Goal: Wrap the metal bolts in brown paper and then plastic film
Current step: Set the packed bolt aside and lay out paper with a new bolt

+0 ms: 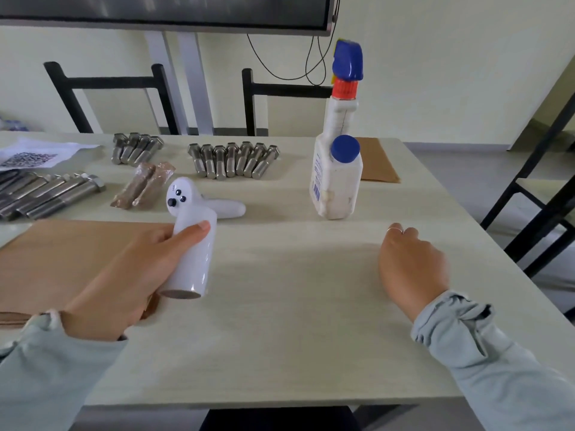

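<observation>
Threaded steel hex bolts point(234, 160) are laid in a row behind a flat brown paper sheet point(71, 259) on the pale woodgrain table point(295, 337). A smooth white cylindrical device point(193, 244) is gripped by the left hand point(124, 275). The right hand point(410, 265) is rested loosely curled, holding nothing.

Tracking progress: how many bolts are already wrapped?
2 wrapped bolts, side by side: one left, the other right, beyond the brown paper. None seem hidden.

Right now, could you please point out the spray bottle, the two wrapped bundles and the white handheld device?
spray bottle point(337, 178): head view, white body.
wrapped bundles point(141, 189): head view, middle of the pair.
white handheld device point(193, 253): head view, handle.
</observation>
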Motion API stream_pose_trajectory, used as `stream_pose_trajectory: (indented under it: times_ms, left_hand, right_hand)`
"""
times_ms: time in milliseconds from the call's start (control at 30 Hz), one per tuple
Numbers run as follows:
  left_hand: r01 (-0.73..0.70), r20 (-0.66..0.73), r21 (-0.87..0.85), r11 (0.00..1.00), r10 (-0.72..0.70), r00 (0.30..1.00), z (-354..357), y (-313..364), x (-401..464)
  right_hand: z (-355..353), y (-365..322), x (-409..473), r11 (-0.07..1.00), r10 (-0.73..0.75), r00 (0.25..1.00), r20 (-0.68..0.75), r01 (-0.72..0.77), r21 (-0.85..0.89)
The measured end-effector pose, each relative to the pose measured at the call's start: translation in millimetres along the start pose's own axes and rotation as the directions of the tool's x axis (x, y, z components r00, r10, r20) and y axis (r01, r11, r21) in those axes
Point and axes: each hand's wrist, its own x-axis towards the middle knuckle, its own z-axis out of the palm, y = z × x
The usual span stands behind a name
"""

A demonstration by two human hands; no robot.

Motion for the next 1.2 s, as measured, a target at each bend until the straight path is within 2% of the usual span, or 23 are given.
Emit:
stream_pose_trajectory:
  times_ms: [200,300,400,500,600,667,700,767,800,833,900,933,1000,1100,1200]
  left_hand:
    - [-0.064,-0.028,0.157,0.985,0.070,0.997,-5.0,-4.9,14.1]
    - [-0.085,-0.037,0.260,0.962,0.098,0.995,-3.5,-8.8,15.7]
    - [-0.114,-0.051,0.375,0.920,0.143,0.988,-0.2,-12.6,18.4]
    - [-0.112,-0.091,0.476,0.872,0.176,0.980,3.3,-15.8,21.4]
    - [-0.086,-0.104,0.519,0.850,0.163,0.981,5.8,-16.1,21.6]
    - [-0.085,-0.104,0.545,0.834,0.168,0.980,5.4,-18.1,24.2]
    - [-0.091,-0.106,0.554,0.828,0.179,0.978,4.9,-18.9,25.5]
    - [-0.099,-0.110,0.563,0.821,0.193,0.975,4.2,-19.6,27.5]
    - [-0.100,-0.109,0.567,0.817,0.195,0.975,4.2,-19.9,27.8]
    - [-0.104,-0.107,0.574,0.812,0.200,0.974,3.9,-20.4,27.6]
    - [-0.119,-0.103,0.591,0.798,0.221,0.970,1.8,-22.0,26.5]
    - [-0.137,-0.095,0.602,0.787,0.241,0.966,-0.4,-22.4,25.6]
    - [-0.186,-0.080,0.613,0.768,0.295,0.952,-8.6,-22.2,25.1]
    - [-0.261,-0.070,0.649,0.715,0.398,0.915,-25.4,-15.3,24.9]
    - [-0.395,0.015,0.694,0.603,0.536,0.844,-18.9,-4.2,22.1]
  right_hand:
    - [3.6,2.7,1.8,0.998,-0.025,0.999,-0.041,0.023,-0.052]
    - [4.6,10.4,5.4,0.999,-0.031,0.999,-0.006,0.031,-0.043]
    - [3.4,19.7,10.2,0.998,-0.016,0.998,0.063,0.011,0.068]
    - [-3.1,30.3,17.9,0.962,0.035,0.981,0.193,-0.086,0.260]
    - [-8.4,43.1,23.2,0.945,0.097,0.963,0.251,-0.168,0.279]
    - [-11.9,47.4,23.1,0.956,0.142,0.969,0.204,-0.188,0.226]
    - [-12.9,46.2,22.0,0.965,0.135,0.984,0.118,-0.158,0.210]
    - [-13.9,34.5,17.0,0.967,-0.019,0.994,-0.109,0.046,0.251]
    - [-14.0,25.0,11.4,0.933,-0.142,0.972,-0.186,0.194,0.303]
    - [-13.5,13.8,4.5,0.877,-0.261,0.945,-0.195,0.317,0.362]
    - [-7.2,-4.4,-8.5,0.791,-0.459,0.886,-0.061,0.439,0.426]
    - [-2.4,-9.1,-12.8,0.794,-0.511,0.859,0.042,0.453,0.405]
    - [6.3,-7.9,-14.3,0.835,-0.519,0.828,0.213,0.436,0.336]
    - [10.4,-3.4,-12.4,0.848,-0.511,0.822,0.252,0.433,0.306]
    - [10.5,-5.2,-14.6,0.846,-0.518,0.819,0.249,0.447,0.290]
